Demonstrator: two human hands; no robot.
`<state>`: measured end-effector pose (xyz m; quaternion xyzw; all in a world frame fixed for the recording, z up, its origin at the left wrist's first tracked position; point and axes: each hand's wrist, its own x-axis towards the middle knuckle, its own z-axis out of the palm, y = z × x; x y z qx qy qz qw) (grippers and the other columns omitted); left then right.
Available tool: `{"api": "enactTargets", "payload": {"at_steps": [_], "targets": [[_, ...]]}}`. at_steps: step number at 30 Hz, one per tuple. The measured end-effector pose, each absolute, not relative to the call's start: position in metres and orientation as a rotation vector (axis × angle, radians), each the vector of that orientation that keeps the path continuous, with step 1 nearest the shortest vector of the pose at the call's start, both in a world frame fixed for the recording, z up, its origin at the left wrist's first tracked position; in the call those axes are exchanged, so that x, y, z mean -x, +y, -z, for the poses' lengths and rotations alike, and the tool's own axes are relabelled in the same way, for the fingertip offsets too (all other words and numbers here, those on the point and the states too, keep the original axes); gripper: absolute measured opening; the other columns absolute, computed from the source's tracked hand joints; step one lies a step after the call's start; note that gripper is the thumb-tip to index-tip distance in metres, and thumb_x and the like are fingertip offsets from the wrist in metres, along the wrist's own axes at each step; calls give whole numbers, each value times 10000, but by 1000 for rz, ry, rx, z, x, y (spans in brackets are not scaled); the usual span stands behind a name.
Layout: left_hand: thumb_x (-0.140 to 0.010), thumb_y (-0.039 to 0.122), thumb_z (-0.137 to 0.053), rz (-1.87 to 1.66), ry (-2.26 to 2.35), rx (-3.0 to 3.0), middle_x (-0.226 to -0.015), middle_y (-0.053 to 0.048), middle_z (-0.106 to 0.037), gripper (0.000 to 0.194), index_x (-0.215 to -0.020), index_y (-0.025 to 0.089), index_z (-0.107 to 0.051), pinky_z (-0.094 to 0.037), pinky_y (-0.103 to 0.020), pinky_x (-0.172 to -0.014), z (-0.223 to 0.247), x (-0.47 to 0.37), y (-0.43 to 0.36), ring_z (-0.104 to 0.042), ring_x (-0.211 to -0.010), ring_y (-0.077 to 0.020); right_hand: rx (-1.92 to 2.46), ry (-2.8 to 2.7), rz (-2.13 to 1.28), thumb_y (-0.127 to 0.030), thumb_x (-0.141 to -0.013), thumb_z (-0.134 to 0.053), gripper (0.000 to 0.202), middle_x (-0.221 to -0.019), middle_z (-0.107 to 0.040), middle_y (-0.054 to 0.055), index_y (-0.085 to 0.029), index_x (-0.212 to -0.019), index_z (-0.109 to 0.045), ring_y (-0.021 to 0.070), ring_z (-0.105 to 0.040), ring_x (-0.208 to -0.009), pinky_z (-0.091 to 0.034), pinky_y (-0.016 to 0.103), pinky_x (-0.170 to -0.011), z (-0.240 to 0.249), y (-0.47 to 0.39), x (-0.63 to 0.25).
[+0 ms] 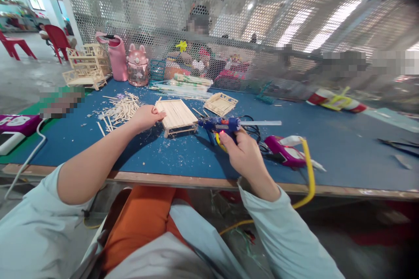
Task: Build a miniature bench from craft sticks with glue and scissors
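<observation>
My left hand grips the left edge of a small platform of wooden sticks, which stands on short legs on the blue table. In my right hand is a blue hot glue gun with a red light lit. A clear glue stick pokes out of its back end. The gun's nozzle is at the platform's right corner; whether it touches I cannot tell. Left of the platform lies a pile of loose wooden sticks. Behind the gun sits a small stick tray with a low railing.
A model of sticks, a pink bottle and a rabbit-eared jar stand back left. Bagged sticks lie behind. A purple power strip with a yellow cable is at right, near dark scissors. Mesh borders the back.
</observation>
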<state>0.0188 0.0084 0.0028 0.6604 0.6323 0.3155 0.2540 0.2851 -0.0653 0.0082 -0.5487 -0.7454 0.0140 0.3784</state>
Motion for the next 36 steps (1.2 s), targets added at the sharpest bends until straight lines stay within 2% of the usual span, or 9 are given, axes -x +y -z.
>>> {"api": "enactTargets", "payload": {"at_steps": [3, 9, 15, 24, 32, 36], "targets": [[-741, 401, -566, -864, 1704, -1791, -469, 21, -436, 377, -539, 203, -316, -231, -262, -502, -3, -19, 8, -343, -457, -101, 1406, -1894, -45, -430, -860, -414, 366, -961, -682, 131, -152, -948, -635, 267, -641, -851, -475, 362, -739, -9, -67, -284], [-737, 397, -580, -862, 1734, -1785, -455, 17, -447, 362, -535, 200, -353, -238, -260, -497, -4, -20, 6, -366, -453, -103, 1347, -1928, -131, -433, -859, -414, 334, -901, -688, 114, -183, -824, -634, 248, -640, -803, -480, 347, -719, -12, -74, -269], [-735, 402, -581, -879, 1701, -1798, -474, 9, -490, 364, -530, 198, -361, -256, -259, -497, -2, -18, 8, -402, -454, -107, 1296, -1964, -160, -461, -862, -410, 349, -883, -687, 108, -195, -798, -627, 242, -639, -784, -483, 343, -707, -6, -73, -256], [-742, 418, -571, -852, 1731, -1804, -460, 17, -459, 369, -538, 201, -352, -247, -261, -497, -2, -18, 8, -366, -440, -99, 1365, -1916, -100, -459, -856, -404, 356, -929, -688, 122, -181, -829, -625, 254, -641, -820, -480, 358, -734, -7, -70, -273], [-738, 422, -562, -870, 1685, -1800, -483, 11, -472, 358, -537, 200, -366, -256, -258, -495, 0, -18, 10, -379, -449, -100, 1421, -1846, -33, -448, -854, -397, 410, -994, -676, 162, -128, -978, -622, 280, -637, -903, -473, 374, -767, -4, -63, -288], [-746, 422, -559, -857, 1694, -1802, -476, 18, -458, 361, -539, 198, -366, -256, -255, -491, -2, -18, 8, -364, -437, -93, 1416, -1844, -40, -450, -849, -400, 398, -945, -686, 147, -137, -944, -627, 269, -642, -860, -476, 363, -747, -5, -65, -285]]}}
